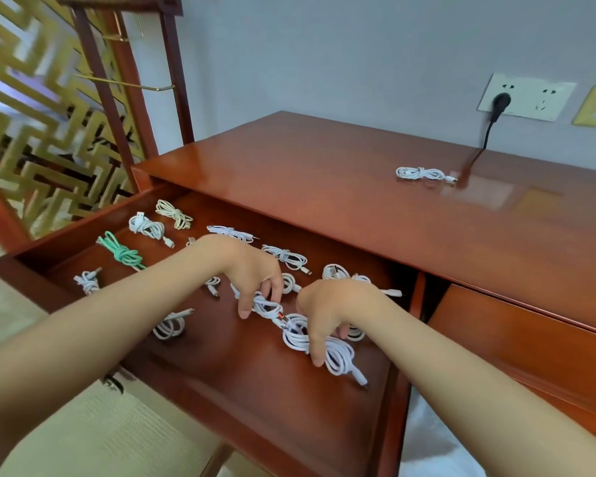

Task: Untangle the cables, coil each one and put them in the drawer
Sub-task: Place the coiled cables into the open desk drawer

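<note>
Left hand [252,270] palm-down, pinching small coil [267,306], right hand [327,308] clutching larger coil [339,356], over drawer [255,390]

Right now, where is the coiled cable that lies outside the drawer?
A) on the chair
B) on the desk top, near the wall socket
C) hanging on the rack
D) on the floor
B: the white coil lies by itself on the desk top, close to the black plug in the wall socket.
</note>
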Available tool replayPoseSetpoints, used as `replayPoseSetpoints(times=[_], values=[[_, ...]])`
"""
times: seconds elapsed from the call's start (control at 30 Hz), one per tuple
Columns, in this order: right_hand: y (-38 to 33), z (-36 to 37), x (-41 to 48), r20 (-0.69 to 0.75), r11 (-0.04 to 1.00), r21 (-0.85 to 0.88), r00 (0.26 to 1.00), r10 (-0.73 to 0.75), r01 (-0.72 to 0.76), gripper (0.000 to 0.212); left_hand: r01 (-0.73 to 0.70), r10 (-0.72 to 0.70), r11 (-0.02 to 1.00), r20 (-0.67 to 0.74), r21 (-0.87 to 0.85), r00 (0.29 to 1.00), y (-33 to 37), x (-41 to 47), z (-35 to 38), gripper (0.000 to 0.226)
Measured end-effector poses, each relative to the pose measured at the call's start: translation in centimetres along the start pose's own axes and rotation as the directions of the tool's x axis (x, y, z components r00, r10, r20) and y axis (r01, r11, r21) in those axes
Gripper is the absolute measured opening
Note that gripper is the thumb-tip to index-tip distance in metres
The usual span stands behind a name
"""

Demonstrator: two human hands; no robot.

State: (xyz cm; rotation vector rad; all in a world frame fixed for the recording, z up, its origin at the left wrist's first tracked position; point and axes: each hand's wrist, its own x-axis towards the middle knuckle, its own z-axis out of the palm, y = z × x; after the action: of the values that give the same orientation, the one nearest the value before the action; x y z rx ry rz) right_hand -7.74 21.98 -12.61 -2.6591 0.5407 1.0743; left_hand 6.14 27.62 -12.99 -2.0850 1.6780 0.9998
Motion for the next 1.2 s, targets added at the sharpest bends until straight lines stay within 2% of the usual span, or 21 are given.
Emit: replayPoseSetpoints(times=[0.13,0.23,0.37,0.63,0.73,0.8,0.97,1.07,1.2], values=[[-0.4,0.0,-0.5,-0.038,0.997,-0.078,0.999,-0.003,0.000,0.049,0.010,-0.009,0.996,-0.011,0.087,1.000,0.1,0.0,0.4,0.056],[-0.3,-0.4,-0.7,-0.020,0.999,-0.049,1.000,0.001,-0.002,0.048,0.019,-0.018,0.990,-0.008,0.140,1.000,0.5,-0.1,0.2,0.058],[0.6,-1.8,-1.1,-0.075,0.991,0.132,0.997,-0.015,0.025,0.056,0.006,-0.001,0.990,-0.039,0.144,0.999,0.9,-0.9,-1.1,0.056],[5.2,-6.3,-2.9,-0.289,0.921,0.387,0.955,0.071,0.049,0.033,-0.110,0.124,0.992,-0.252,0.069,0.960,2.8,-1.0,-7.2,0.036],[7.3,-7.4,-3.0,-0.372,0.900,0.435,0.918,0.140,0.039,0.013,-0.162,0.168,0.986,-0.323,0.046,0.931,3.8,0.3,-9.3,0.031],[8.9,-7.9,-3.0,-0.433,0.894,0.448,0.879,0.198,0.019,0.008,-0.179,0.190,0.982,-0.337,0.063,0.922,4.5,1.2,-10.6,0.028],[13.1,-8.8,-2.9,-0.518,0.854,0.519,0.786,0.337,-0.024,0.009,-0.194,0.217,0.976,-0.413,0.099,0.884,6.5,3.3,-13.3,0.026],[15.7,-9.1,-2.6,-0.523,0.824,0.562,0.739,0.424,-0.075,0.019,-0.185,0.214,0.977,-0.463,0.108,0.860,7.4,4.8,-14.8,0.024],[18.5,-9.6,-2.2,-0.526,0.785,0.603,0.670,0.524,-0.141,0.019,-0.174,0.195,0.981,-0.532,0.090,0.824,8.2,7.0,-16.7,0.026]])
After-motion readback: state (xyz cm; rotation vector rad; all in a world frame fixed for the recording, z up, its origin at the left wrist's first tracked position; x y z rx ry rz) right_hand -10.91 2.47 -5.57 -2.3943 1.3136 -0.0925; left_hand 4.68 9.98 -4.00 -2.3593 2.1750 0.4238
